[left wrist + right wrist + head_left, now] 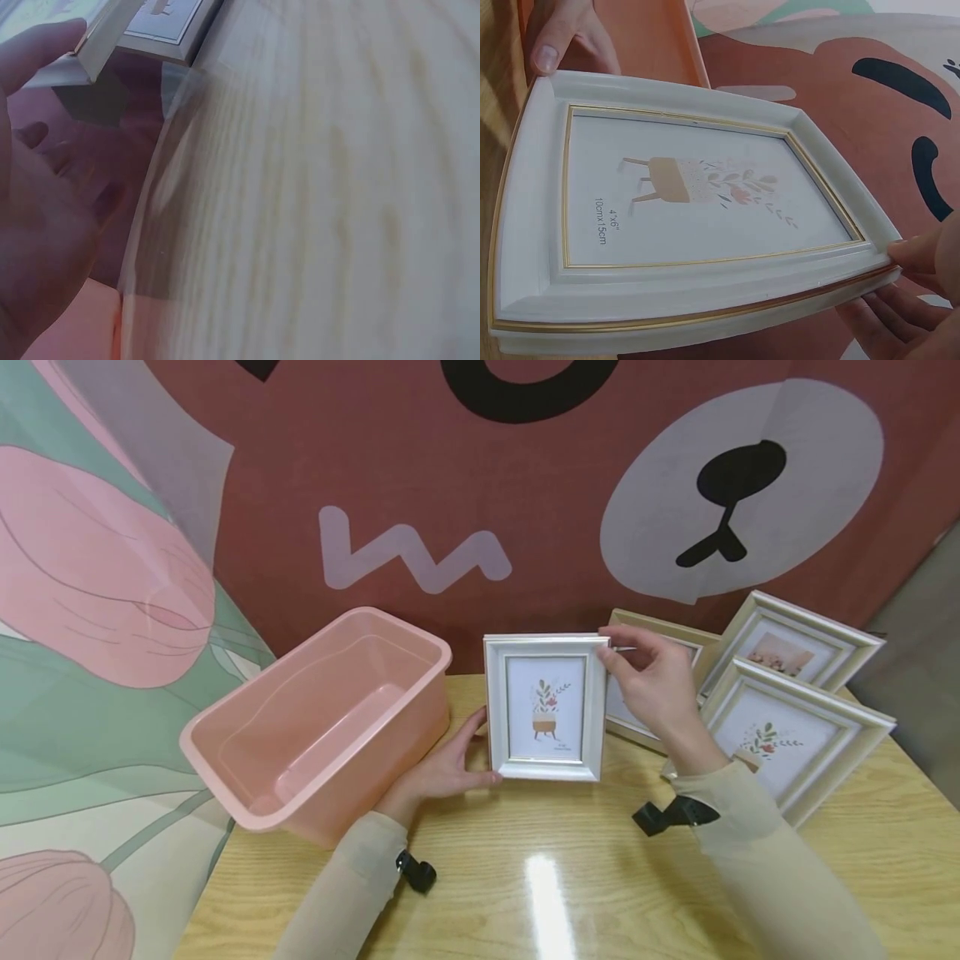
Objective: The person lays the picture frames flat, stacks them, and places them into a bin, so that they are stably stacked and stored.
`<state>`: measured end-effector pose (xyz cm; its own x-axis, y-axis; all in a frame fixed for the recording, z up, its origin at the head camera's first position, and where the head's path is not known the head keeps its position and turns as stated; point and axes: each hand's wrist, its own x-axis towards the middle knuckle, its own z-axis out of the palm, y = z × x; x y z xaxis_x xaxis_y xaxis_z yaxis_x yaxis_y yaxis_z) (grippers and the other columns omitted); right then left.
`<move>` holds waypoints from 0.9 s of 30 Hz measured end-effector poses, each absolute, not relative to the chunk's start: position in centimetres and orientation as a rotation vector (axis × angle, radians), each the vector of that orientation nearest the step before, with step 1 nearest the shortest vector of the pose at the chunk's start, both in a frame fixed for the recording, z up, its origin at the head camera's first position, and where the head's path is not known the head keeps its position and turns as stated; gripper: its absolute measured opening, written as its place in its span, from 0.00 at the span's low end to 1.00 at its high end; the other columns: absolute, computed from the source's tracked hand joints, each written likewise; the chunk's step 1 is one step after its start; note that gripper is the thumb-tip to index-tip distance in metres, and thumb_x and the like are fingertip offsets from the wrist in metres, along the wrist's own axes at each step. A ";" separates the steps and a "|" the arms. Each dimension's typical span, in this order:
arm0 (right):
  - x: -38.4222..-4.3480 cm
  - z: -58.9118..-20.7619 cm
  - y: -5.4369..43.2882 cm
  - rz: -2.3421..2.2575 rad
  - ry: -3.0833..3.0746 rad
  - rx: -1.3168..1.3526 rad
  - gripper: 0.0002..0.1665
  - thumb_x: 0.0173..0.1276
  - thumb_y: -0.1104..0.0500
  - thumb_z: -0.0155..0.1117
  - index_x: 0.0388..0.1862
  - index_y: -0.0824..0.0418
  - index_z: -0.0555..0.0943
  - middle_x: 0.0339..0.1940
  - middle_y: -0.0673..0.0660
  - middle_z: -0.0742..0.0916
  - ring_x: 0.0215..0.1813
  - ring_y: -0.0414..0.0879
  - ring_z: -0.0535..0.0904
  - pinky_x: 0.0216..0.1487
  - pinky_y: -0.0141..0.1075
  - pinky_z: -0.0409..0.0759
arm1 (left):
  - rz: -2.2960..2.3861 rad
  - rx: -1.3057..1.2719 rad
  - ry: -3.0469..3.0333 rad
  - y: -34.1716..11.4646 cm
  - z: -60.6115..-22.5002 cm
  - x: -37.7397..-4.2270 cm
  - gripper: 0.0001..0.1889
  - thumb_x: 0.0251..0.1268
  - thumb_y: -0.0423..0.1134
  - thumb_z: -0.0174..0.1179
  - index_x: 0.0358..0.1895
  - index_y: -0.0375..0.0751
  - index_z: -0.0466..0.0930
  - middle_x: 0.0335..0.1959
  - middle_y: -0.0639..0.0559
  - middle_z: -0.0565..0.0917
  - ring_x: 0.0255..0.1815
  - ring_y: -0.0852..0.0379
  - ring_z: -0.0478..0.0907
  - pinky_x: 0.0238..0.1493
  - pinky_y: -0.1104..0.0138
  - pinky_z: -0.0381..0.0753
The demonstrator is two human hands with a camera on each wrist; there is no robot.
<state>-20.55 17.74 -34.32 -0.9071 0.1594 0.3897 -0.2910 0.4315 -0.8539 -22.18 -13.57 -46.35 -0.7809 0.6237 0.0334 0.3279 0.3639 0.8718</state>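
A white picture frame (546, 710) with a thin gold inner line stands upright before me, its face toward me; its insert shows a potted plant on legs. My right hand (660, 681) pinches its upper right corner, thumb in front and fingers behind, as the right wrist view also shows at the frame's edge (705, 300). At the lower left corner, my left hand (446, 768) holds the frame with the thumb at the corner and the index finger at the side edge. In the left wrist view the other fingers of that hand (45, 225) lie behind the frame.
To the left, a pink plastic bin (390, 747) stands close beside my left forearm. Behind my right hand leans a tan-edged frame (701, 647), with two white frames, one at the back (817, 627) and one nearer (810, 727). A patterned cloth (555, 527) hangs behind the wooden table (480, 877).
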 end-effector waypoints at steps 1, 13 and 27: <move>-20.5 -34.3 17.7 1.478 -2.272 0.110 0.18 0.77 0.61 0.71 0.63 0.62 0.88 0.56 0.63 0.92 0.37 0.26 0.83 0.33 0.19 0.79 | 1.381 0.841 2.319 -13.6 -46.3 -22.2 0.61 0.64 0.41 0.75 0.91 0.47 0.37 0.91 0.39 0.45 0.91 0.36 0.46 0.87 0.34 0.48; -19.8 -33.8 17.5 1.473 -2.245 0.148 0.17 0.76 0.62 0.71 0.61 0.63 0.89 0.54 0.63 0.92 0.36 0.27 0.84 0.34 0.19 0.80 | 1.369 0.926 2.264 -13.5 -46.0 -22.5 0.67 0.58 0.41 0.75 0.90 0.43 0.31 0.92 0.40 0.38 0.92 0.37 0.40 0.88 0.35 0.42; -19.2 -33.5 17.5 1.486 -2.263 0.152 0.17 0.76 0.61 0.72 0.62 0.61 0.89 0.52 0.63 0.92 0.36 0.29 0.84 0.35 0.20 0.80 | 1.344 0.949 2.222 -13.9 -46.0 -22.4 0.69 0.57 0.62 0.77 0.90 0.43 0.36 0.90 0.39 0.51 0.87 0.37 0.57 0.88 0.38 0.50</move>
<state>-19.23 17.47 -33.48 -0.9029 0.1396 0.4065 -0.3176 0.4204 -0.8499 -22.41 -13.85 -46.04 -0.7024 0.7113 0.0261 0.3533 0.3165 0.8804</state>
